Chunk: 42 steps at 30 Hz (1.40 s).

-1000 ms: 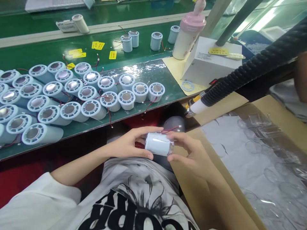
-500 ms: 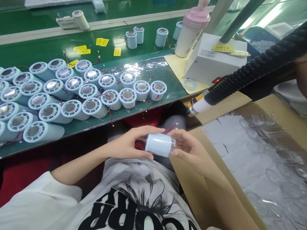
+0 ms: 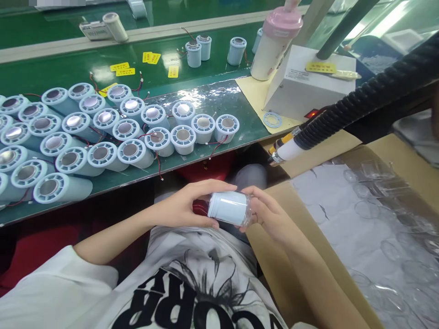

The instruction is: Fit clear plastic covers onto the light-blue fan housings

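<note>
Over my lap, a light-blue cylinder (image 3: 227, 206) lies on its side inside a clear plastic cup (image 3: 247, 212). My left hand (image 3: 187, 203) wraps round the cup's left end, thumb below and fingers above. At the other end, the bent fingers of my right hand (image 3: 265, 210) press against the cup. No wire shows at the cylinder; its right end is partly behind my right fingers.
Many light-blue cylinders (image 3: 183, 135) with metal centres and thin wires stand on the bench. Yellow labels (image 3: 151, 57) lie behind them. A pink-lidded bottle (image 3: 276, 41), grey box (image 3: 305, 82) and black hose (image 3: 363, 87) are right, above a carton (image 3: 274, 256) of clear cups.
My right fingers have shifted at the cup's right end, and the red wire above it is out of sight. Rear cylinders and yellow labels have moved slightly right.
</note>
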Each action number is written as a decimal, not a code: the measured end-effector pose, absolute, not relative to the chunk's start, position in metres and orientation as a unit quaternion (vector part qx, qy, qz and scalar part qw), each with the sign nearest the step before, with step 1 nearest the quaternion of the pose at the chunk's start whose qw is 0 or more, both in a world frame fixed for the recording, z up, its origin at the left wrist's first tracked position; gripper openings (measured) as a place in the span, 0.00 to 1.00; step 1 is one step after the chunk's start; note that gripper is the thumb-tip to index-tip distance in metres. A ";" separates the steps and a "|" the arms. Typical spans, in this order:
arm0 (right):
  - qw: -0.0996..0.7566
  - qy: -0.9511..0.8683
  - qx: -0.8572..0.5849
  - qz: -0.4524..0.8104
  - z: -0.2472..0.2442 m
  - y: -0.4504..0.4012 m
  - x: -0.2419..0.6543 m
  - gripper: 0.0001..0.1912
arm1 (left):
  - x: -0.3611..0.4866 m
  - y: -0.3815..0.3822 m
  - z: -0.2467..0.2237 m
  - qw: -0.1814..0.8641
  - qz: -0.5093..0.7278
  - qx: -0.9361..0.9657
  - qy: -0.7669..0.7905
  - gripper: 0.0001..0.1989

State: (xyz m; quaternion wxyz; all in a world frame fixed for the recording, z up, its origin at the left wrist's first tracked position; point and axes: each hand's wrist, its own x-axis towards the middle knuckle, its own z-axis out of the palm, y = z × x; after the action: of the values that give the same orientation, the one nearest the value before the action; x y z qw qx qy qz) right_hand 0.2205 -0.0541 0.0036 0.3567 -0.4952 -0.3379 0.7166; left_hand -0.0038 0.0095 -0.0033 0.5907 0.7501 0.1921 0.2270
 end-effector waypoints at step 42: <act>0.442 -0.469 -0.419 0.640 -0.016 -0.074 0.219 0.27 | -0.007 0.006 0.014 0.687 0.192 0.663 0.229 0.38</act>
State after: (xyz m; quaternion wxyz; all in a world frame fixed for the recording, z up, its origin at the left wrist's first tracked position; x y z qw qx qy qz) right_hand 0.2189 -0.0739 -0.0156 0.4424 -0.4187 -0.4691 0.6395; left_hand -0.0072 0.0063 0.0136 0.6868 0.6627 0.2286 0.1922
